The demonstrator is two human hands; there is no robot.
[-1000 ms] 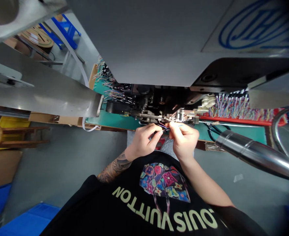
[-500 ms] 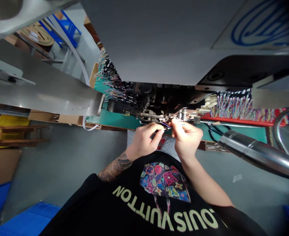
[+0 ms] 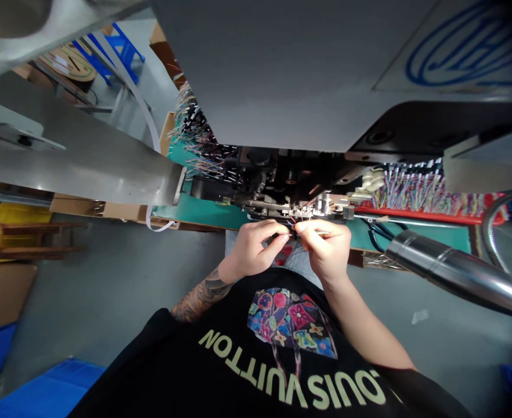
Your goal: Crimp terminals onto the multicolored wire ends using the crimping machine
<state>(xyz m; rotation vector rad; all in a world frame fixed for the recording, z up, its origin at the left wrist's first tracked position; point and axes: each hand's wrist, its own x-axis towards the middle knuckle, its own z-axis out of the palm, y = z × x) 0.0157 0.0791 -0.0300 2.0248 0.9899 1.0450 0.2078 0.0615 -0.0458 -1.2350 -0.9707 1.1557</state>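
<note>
Hands draw back a little from the machine

The right hand (image 3: 325,247), raised to the machine's metal feed (image 3: 297,208) half a second ago, has dropped slightly and shifted left, its fingertips now meeting the left hand (image 3: 256,247) over the thin coloured wires (image 3: 291,221).

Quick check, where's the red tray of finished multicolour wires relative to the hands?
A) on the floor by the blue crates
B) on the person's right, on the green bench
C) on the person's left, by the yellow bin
B: the red tray of coloured wires sits on the green bench, to the right of the right hand and the left hand.
</note>
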